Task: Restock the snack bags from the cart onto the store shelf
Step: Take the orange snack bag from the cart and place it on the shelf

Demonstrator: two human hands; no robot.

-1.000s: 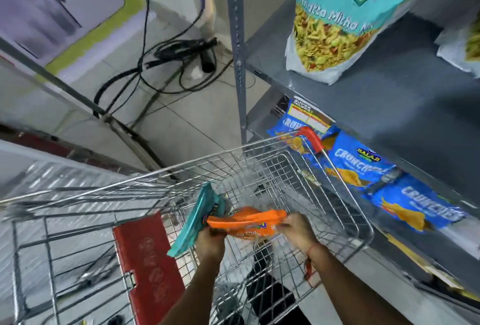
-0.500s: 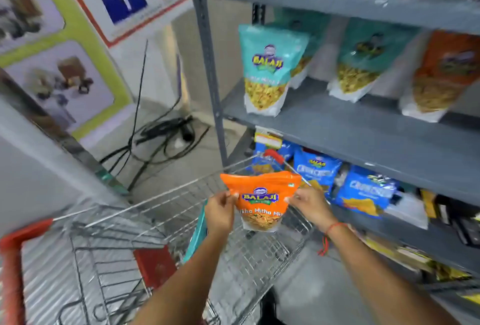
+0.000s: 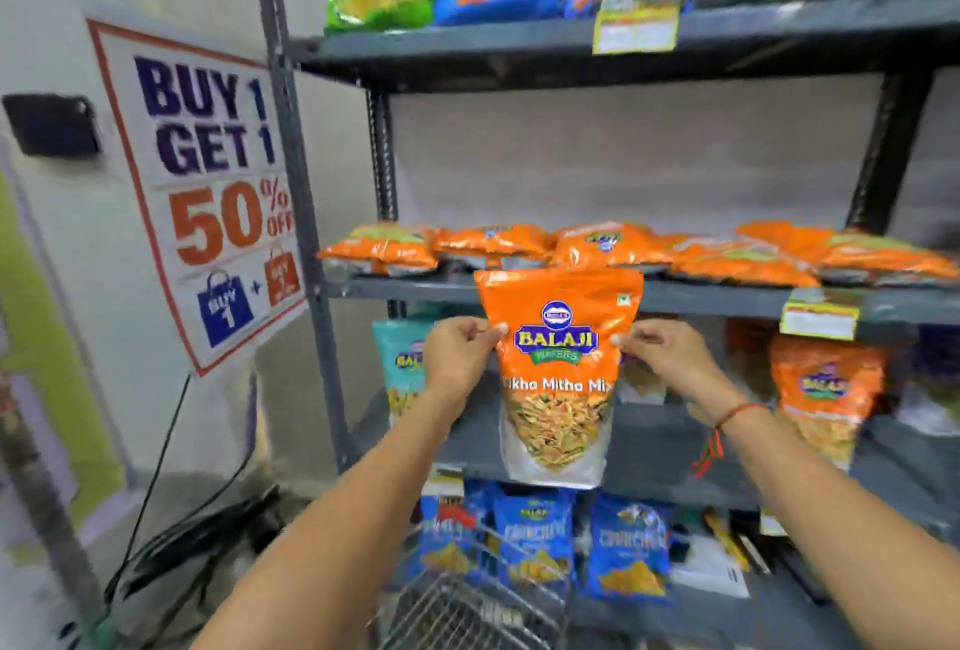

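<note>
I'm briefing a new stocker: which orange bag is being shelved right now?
Find the grey metal shelf rack beside the sale poster. The orange Balaji bag hangs before its middle shelf, pinched between left hand and right hand. Unlike the orange bags lying flat above, it is upright.

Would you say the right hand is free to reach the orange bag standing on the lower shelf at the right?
Probably not yet. The right hand and left hand both pinch the orange Balaji bag. The path to the standing orange bag looks open, but the hand must first let go.
</note>
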